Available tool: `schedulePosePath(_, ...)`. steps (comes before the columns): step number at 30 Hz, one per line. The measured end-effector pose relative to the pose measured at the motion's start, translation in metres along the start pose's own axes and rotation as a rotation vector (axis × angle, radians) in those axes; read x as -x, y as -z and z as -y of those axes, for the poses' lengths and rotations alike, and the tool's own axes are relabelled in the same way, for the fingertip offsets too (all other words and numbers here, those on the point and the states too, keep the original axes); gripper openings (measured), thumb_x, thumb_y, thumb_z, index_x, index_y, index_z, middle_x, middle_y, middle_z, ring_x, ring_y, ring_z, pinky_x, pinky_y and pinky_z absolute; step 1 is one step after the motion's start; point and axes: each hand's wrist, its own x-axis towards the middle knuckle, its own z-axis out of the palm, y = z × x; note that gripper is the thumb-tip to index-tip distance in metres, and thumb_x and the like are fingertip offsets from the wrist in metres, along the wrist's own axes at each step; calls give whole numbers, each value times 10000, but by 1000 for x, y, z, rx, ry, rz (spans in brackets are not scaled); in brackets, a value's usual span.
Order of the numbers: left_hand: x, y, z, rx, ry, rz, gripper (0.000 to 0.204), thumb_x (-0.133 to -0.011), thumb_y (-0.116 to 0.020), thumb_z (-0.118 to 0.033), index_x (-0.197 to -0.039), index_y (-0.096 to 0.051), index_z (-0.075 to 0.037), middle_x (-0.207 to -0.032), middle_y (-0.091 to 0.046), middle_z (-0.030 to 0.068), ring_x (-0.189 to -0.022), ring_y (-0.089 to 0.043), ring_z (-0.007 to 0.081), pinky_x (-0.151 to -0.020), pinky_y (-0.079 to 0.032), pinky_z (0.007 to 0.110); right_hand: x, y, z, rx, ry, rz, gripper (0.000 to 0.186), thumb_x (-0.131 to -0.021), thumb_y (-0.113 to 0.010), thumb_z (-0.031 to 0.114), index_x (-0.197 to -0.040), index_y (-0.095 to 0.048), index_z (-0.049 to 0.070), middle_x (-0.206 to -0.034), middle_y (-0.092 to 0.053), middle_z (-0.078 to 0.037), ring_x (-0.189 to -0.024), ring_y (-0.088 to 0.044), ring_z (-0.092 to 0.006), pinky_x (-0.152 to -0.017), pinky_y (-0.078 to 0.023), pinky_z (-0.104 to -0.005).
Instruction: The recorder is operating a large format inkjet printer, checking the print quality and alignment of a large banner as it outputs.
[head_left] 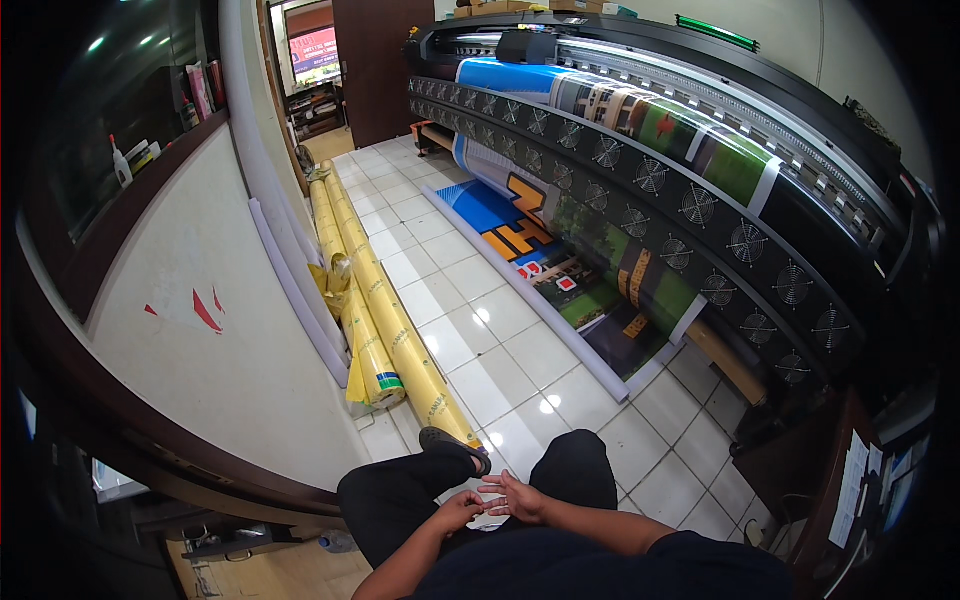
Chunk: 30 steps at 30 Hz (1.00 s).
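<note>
My right hand (516, 498) is held over my lap with its fingers stretched and spread, and nothing shows in it. Close beside it, my left hand (459, 511) has its fingers curled together, their tips at the right hand's fingers. Whether something small is between the left fingertips is too small to tell. Both hands hang above my dark trousers (390, 495), and one dark shoe (455, 448) points out past them near the end of a yellow-wrapped roll (395, 318).
A wide-format printer (650, 175) with rows of fans stands on the right. Its printed banner (560, 260) runs down to the tiled floor (520, 355). More wrapped rolls lie along the left wall. A wooden desk (815, 480) with papers stands at the lower right.
</note>
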Motion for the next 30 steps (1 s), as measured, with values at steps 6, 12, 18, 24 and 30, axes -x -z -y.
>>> schedulePosePath(6,3,0,-3,-6,-14,7,108,-827,-608,-100,-896,-529,-75,-794,-546,13,-670,-496,86,-593,-404,222,2,-3,2,9,-3,9,711,-921,-271,618,-1410,-276,103,-1355,-401,-88,-1084,-495,-232,-953,-402,-391)
schedulePosePath(12,3,1,0,5,-22,-5,105,-827,-605,-96,-897,-531,-71,-786,-556,12,-659,-497,86,-586,-398,219,1,-4,2,9,-1,18,721,-916,-276,625,-1413,-272,104,-1353,-399,-85,-1091,-491,-235,-956,-402,-391)
schedulePosePath(18,6,-5,-11,-22,-18,-3,112,-825,-603,-94,-908,-534,-64,-799,-563,23,-666,-503,89,-591,-404,223,1,3,0,-3,0,1,719,-914,-279,627,-1411,-277,108,-1358,-400,-86,-1103,-494,-240,-956,-406,-390)
schedulePosePath(24,5,-1,-4,-5,-29,-1,111,-823,-607,-97,-901,-536,-62,-796,-561,25,-669,-504,88,-593,-406,224,1,-1,0,7,-4,8,719,-913,-278,629,-1409,-283,108,-1363,-399,-84,-1100,-497,-238,-954,-408,-390)
schedulePosePath(30,1,1,3,5,-53,-10,115,-823,-614,-105,-896,-536,-64,-781,-556,16,-663,-499,86,-589,-403,224,1,-3,2,10,1,19,718,-915,-279,626,-1409,-281,105,-1352,-407,-83,-1088,-501,-233,-950,-408,-387)
